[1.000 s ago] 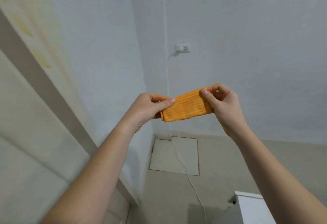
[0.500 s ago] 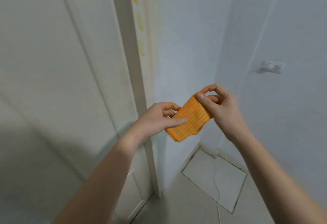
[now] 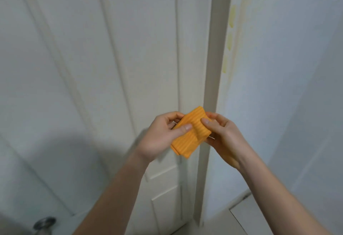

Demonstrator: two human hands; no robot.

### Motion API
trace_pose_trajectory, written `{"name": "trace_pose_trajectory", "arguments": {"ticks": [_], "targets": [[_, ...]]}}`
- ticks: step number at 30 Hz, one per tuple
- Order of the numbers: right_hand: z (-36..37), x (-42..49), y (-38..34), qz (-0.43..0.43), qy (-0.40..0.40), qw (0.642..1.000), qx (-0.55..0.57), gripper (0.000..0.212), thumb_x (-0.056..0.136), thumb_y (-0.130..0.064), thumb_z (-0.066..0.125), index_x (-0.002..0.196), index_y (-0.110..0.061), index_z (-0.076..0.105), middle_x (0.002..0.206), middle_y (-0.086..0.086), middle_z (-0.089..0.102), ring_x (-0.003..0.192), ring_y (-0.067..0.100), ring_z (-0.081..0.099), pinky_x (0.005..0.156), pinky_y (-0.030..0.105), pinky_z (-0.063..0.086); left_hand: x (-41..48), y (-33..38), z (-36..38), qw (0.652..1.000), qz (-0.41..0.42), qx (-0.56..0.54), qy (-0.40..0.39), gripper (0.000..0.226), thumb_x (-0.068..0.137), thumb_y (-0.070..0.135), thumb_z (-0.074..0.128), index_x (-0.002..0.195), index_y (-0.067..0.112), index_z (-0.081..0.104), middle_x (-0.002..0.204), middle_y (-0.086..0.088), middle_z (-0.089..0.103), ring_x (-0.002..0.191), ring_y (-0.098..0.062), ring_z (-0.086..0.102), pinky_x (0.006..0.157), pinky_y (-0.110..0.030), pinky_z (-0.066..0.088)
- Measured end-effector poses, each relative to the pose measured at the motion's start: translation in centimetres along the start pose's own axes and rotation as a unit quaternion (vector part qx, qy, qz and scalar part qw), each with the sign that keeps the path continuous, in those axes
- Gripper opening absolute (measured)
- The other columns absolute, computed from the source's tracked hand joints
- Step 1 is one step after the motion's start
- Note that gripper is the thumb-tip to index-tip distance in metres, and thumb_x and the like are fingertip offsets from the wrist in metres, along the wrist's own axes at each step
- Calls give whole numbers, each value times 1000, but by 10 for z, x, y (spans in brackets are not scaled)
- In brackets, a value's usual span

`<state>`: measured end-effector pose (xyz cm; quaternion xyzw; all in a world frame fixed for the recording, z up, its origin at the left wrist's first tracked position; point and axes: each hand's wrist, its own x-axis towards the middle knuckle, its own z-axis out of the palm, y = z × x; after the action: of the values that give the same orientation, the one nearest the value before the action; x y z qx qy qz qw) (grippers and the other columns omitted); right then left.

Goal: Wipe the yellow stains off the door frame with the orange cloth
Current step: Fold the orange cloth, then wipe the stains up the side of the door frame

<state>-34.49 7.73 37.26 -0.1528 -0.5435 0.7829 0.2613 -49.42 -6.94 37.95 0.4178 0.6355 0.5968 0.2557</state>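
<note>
orange cloth (image 3: 191,132) (folded), pinched between left hand (image 3: 161,134), right hand (image 3: 222,134)

Between hands and frame: the folded ribbed orange cloth (image 3: 189,132), pinched between the left hand (image 3: 163,134) and right hand (image 3: 222,136), is in front of the cream door frame post (image 3: 213,68).
Above the hands: open air up the post to the pale yellow stains (image 3: 231,30), well apart from the cloth.
Left: white panelled door (image 3: 111,68).
Right: plain white wall (image 3: 287,86).
Low left: round metal door knob (image 3: 43,223), well apart.
</note>
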Motion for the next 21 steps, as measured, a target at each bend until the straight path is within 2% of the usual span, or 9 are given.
{"name": "trace_pose_trajectory", "arguments": {"ticks": [2,5,6,9,11,13,15,18,21], "targets": [[31,1,3,-58,5,998,-35,35,95,-7,70,129,-11,61,106,9,74,98,27,72,80,36,60,-19,6,-26,1000,-5,-1,11,25,99,10,78,123,4,75,97,-7,77,94,-11,77,81,-20,58],[89,-5,11,-143,-28,983,-110,34,95,-3,71,125,-19,64,101,4,70,92,23,71,81,40,61,-51,15,-67,998,1,18,52,25,100,24,79,121,12,77,100,-33,70,94,-23,77,81,-26,58],[108,-6,16,-164,-31,978,-122,36,94,-4,73,124,-21,65,102,4,71,93,21,71,83,39,60,-62,18,-81,997,12,27,74,24,100,27,78,119,11,78,104,-37,68,95,-29,77,82,-30,58],[165,-10,32,-148,-24,985,-86,41,91,-15,79,129,-25,66,114,5,74,104,20,75,91,35,60,-97,26,-123,989,42,25,142,18,100,24,79,111,9,79,104,-24,78,100,-31,81,84,-35,61],[203,-14,45,-82,-73,993,-44,34,94,-21,74,126,-13,69,115,11,77,108,26,74,97,41,57,-122,30,-153,981,50,32,185,14,98,23,81,105,12,81,97,-19,81,96,-27,81,86,-39,62],[238,-18,59,-62,-116,990,-52,27,98,-22,68,119,-5,72,110,15,78,105,28,75,95,42,57,-143,31,-182,970,60,48,232,10,96,23,84,101,16,82,88,-17,79,86,-22,77,83,-39,60],[271,-23,72,-88,-109,988,-63,20,99,-19,66,113,-4,72,106,15,78,102,26,75,88,41,59,-163,32,-206,958,64,62,274,5,94,24,86,97,22,83,82,-11,78,80,-17,73,81,-37,59],[315,-30,83,-169,-86,978,-84,10,101,-14,64,107,-8,70,95,9,75,81,17,71,70,36,58,-193,33,-237,937,90,49,333,3,96,21,84,97,23,82,84,-4,78,77,-15,72,78,-41,64],[351,-38,91,-220,-94,967,-83,8,102,-13,62,106,-13,69,93,4,75,82,11,70,69,23,55,-226,32,-266,873,167,131,439,3,100,22,79,99,24,80,85,2,73,80,-23,70,71,-49,65]]}}
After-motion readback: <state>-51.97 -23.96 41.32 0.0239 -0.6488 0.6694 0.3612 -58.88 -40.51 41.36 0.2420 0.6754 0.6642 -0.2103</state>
